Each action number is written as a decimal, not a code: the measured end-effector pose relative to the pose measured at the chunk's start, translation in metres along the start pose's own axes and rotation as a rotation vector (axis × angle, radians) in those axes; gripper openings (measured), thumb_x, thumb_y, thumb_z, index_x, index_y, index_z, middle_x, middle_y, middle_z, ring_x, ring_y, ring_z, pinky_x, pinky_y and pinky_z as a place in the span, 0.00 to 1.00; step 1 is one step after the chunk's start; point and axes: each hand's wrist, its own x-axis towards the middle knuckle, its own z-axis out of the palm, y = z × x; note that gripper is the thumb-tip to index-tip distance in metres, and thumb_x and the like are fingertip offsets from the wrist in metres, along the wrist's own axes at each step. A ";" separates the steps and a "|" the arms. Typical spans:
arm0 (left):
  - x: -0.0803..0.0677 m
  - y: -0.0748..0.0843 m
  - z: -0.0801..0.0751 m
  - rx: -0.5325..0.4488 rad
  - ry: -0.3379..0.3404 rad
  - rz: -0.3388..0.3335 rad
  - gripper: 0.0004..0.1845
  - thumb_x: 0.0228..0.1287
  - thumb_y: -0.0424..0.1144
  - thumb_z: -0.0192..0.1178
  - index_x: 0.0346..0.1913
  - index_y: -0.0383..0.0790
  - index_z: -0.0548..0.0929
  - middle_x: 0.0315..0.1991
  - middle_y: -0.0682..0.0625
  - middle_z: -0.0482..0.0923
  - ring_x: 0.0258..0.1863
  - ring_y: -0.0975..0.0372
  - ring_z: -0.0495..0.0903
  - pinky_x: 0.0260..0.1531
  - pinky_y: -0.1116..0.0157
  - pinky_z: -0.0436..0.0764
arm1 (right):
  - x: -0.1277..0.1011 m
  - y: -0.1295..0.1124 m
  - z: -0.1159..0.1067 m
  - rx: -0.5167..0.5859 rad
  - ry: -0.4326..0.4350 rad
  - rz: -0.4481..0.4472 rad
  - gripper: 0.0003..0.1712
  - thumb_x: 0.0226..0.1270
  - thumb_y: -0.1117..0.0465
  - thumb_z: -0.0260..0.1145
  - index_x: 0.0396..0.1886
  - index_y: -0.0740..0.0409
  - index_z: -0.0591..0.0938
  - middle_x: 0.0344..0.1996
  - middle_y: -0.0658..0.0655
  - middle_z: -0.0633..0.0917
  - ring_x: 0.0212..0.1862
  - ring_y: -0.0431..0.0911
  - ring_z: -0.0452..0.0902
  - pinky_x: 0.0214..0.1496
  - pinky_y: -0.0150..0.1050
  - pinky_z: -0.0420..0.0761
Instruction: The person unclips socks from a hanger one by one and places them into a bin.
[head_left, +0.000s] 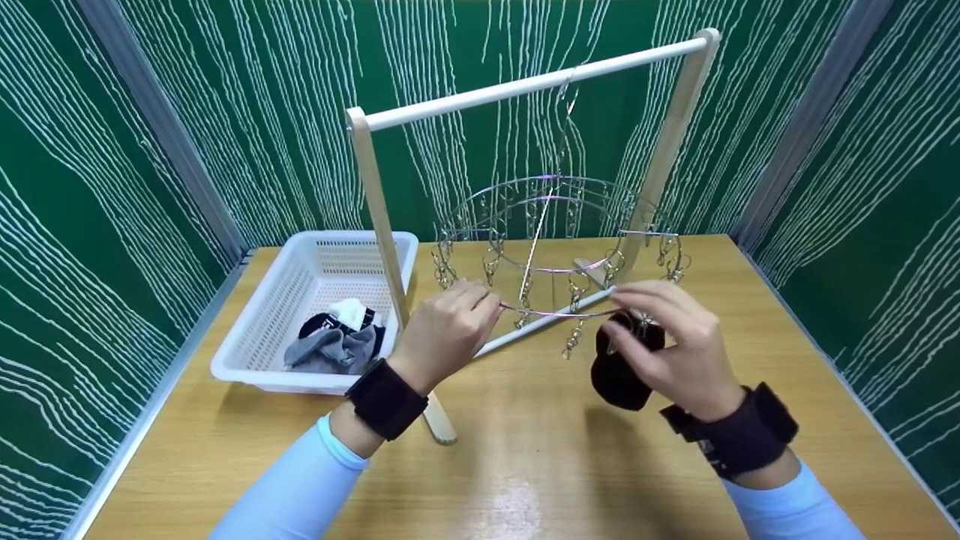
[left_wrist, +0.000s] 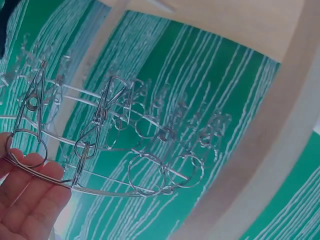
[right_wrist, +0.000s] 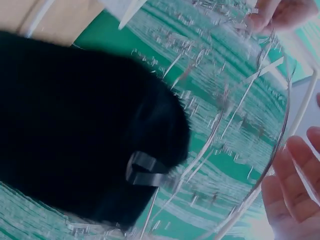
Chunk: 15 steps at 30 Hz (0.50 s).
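Observation:
A round metal clip hanger (head_left: 551,313) hangs by its hook from the white rod. My left hand (head_left: 454,322) pinches the hanger's outer ring at the front left; in the left wrist view its fingers (left_wrist: 37,200) lie against the ring, close to two wire clips. A black sock (head_left: 626,375) dangles from the ring's front right, and a metal clip (right_wrist: 145,170) shows at its upper edge in the right wrist view. Beside that sock is my right hand (head_left: 679,352), its fingers extended near the ring and not wrapped round anything.
The wooden stand (head_left: 382,217) carries the white rod (head_left: 487,95) across the table (head_left: 517,465). On the left is a white plastic basket (head_left: 251,315) with grey, black and white socks (head_left: 337,349) inside. Green walls (head_left: 300,90) with white streaks enclose the table's back and sides.

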 end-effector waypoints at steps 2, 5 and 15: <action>-0.001 -0.002 -0.001 -0.007 -0.007 -0.008 0.04 0.72 0.33 0.71 0.38 0.36 0.90 0.38 0.46 0.92 0.42 0.55 0.94 0.53 0.58 0.92 | 0.001 0.005 -0.007 -0.012 -0.002 0.020 0.18 0.53 0.74 0.76 0.46 0.70 0.91 0.47 0.69 0.92 0.59 0.44 0.86 0.72 0.32 0.80; -0.002 -0.005 -0.002 -0.002 -0.006 -0.010 0.04 0.71 0.33 0.71 0.38 0.35 0.89 0.38 0.45 0.92 0.44 0.54 0.94 0.54 0.58 0.91 | 0.001 0.013 -0.016 -0.047 -0.025 0.050 0.19 0.56 0.76 0.71 0.50 0.71 0.90 0.52 0.71 0.90 0.69 0.40 0.80 0.78 0.36 0.75; -0.007 -0.015 -0.003 0.015 -0.013 -0.022 0.03 0.71 0.31 0.70 0.40 0.33 0.88 0.39 0.44 0.91 0.48 0.51 0.94 0.57 0.58 0.90 | -0.007 0.038 -0.032 -0.213 -0.160 0.150 0.22 0.66 0.78 0.67 0.60 0.68 0.88 0.62 0.68 0.88 0.71 0.62 0.79 0.86 0.33 0.61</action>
